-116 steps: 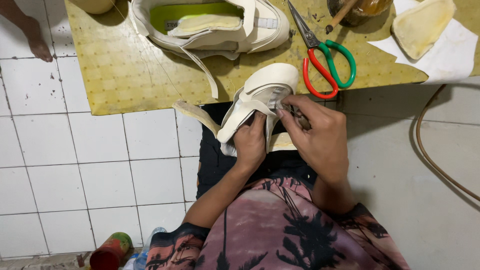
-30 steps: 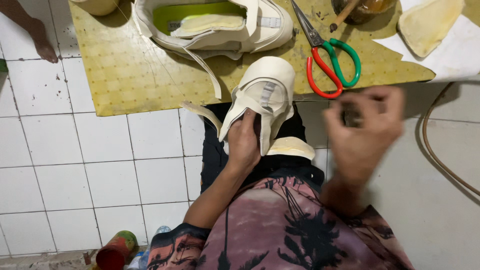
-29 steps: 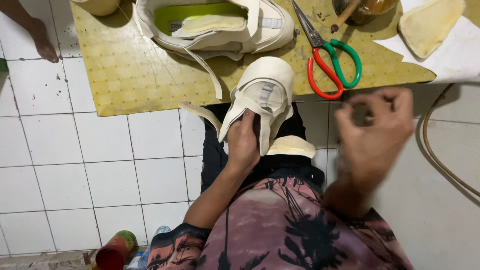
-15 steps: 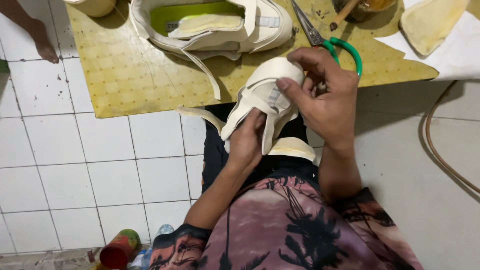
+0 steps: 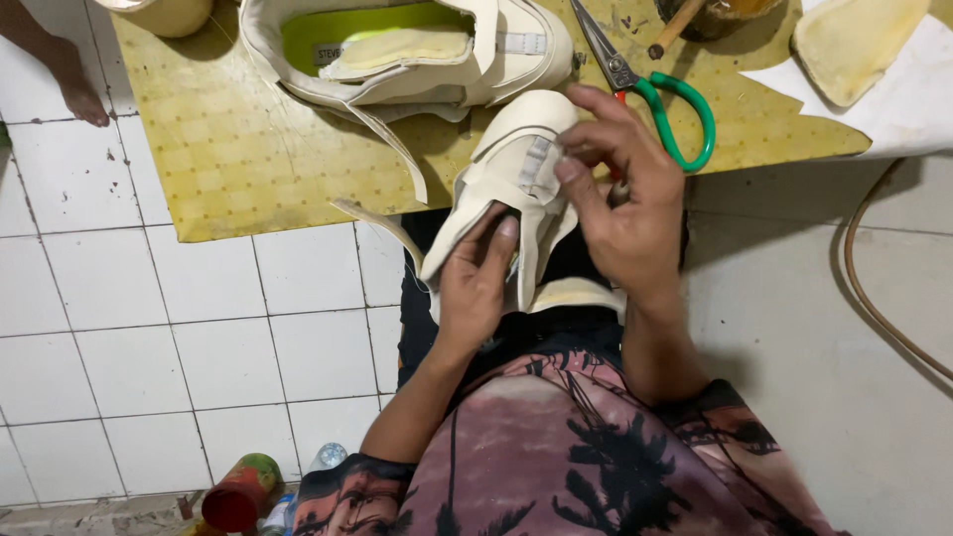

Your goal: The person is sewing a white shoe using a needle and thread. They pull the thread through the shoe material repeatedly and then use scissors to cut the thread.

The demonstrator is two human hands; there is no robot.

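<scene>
Cream leather shoe (image 5: 516,189) rests on the person's lap at the edge of the yellow mat (image 5: 248,149), steadied from beneath by the left hand (image 5: 476,283) so the right hand (image 5: 625,199) can pinch its strap, with green-handled scissors (image 5: 665,109) lying near.

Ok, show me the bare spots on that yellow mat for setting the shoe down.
Bare: the yellow patterned mat left part, between the round tub and the cream shoe with the green insole. Crowded: right side, with green-handled scissors, right hand, and the cream shoe upper held by the left hand.
</scene>
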